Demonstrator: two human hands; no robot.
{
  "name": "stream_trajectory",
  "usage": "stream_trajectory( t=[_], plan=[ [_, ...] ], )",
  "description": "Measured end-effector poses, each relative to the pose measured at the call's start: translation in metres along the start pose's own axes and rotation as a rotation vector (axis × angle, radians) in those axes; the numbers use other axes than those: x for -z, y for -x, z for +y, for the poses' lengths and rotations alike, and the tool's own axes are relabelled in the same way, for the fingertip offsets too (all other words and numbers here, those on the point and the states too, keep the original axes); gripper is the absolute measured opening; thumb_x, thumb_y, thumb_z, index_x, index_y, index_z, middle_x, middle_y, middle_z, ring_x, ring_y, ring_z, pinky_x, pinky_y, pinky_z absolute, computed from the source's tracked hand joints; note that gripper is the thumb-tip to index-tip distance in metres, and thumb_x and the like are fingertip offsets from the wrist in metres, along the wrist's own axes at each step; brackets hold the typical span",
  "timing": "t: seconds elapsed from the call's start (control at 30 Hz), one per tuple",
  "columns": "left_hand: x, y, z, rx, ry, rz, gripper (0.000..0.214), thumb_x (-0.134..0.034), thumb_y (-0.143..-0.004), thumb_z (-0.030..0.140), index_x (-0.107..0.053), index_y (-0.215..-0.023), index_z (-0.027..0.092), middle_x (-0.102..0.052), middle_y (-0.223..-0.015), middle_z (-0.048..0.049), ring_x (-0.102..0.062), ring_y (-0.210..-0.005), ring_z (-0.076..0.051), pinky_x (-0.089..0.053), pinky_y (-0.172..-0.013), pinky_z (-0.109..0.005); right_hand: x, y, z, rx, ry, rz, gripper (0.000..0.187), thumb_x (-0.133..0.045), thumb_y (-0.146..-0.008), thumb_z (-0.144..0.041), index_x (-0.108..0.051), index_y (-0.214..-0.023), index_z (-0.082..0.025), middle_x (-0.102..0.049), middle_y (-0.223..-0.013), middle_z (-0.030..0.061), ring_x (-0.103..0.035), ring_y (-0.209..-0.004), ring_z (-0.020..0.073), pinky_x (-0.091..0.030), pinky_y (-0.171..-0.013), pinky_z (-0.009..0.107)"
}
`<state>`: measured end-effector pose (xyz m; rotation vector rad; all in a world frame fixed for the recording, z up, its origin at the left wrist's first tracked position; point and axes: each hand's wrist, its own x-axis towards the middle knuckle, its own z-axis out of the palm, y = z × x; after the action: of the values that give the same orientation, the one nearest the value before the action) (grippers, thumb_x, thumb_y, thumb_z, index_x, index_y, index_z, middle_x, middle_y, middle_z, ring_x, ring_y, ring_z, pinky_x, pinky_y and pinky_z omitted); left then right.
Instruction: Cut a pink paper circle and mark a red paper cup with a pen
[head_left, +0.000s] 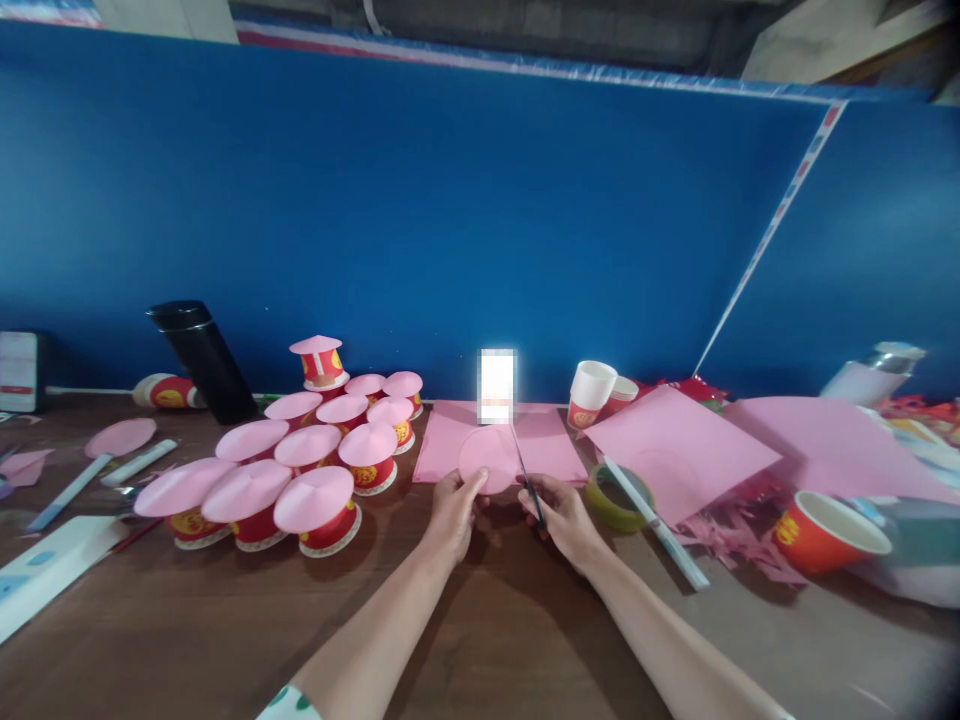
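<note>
Between my hands is a round pink paper disc point(487, 460), pinched at its lower left edge by my left hand point(456, 512). My right hand point(561, 515) is closed around a pair of scissors point(534, 492) with dark handles, the blades pointing up along the disc's right side. Whether the blades touch the paper, I cannot tell. Behind the disc lies a stack of pink paper sheets point(435, 445). A bright, blurred-out upright screen point(497, 385) stands at the back of the stack.
Left of my hands stand several red paper cups point(371, 474) with pink paper cone tops. A black bottle point(202, 360) leans behind them. To the right are a tape roll point(619, 500), a utility knife point(660, 530), pink sheets point(679, 450), paper scraps point(739, 545) and an orange-red cup point(817, 540).
</note>
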<state>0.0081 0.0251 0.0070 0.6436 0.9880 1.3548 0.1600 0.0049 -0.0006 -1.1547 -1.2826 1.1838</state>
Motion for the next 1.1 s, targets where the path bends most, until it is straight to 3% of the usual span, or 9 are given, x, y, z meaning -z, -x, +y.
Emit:
stream_trajectory(
  t=[0.63, 1.1],
  plan=[
    [0.0014, -0.0014, -0.0027, -0.033, -0.023, -0.041, 0.035, -0.075, -0.058, 0.036, -0.063, -0.077, 0.010, -0.065, -0.063, -0.0039, -0.054, -0.051, -0.010, -0.042, -0.052, -0.021, 0.0019, 0.0017, -0.0002, 0.031, -0.039, -0.086, 0.047, -0.064, -0.071, -0.051, -0.058, -0.102, -0.016, -0.056, -0.070, 0.0004, -0.053, -0.054, 0.0091, -0.036, -0.036, 0.014],
    [0.0023, -0.0018, -0.0028, -0.039, 0.009, -0.033, 0.034, -0.076, -0.054, 0.037, -0.063, -0.072, 0.012, -0.063, -0.061, -0.0021, -0.053, -0.052, -0.009, -0.039, -0.049, -0.020, 0.0019, 0.0006, 0.0014, 0.019, -0.013, -0.047, 0.047, -0.066, -0.070, -0.049, -0.060, -0.102, -0.016, -0.055, -0.064, -0.0014, -0.049, -0.050, 0.0087, -0.032, -0.033, 0.014]
  ],
)
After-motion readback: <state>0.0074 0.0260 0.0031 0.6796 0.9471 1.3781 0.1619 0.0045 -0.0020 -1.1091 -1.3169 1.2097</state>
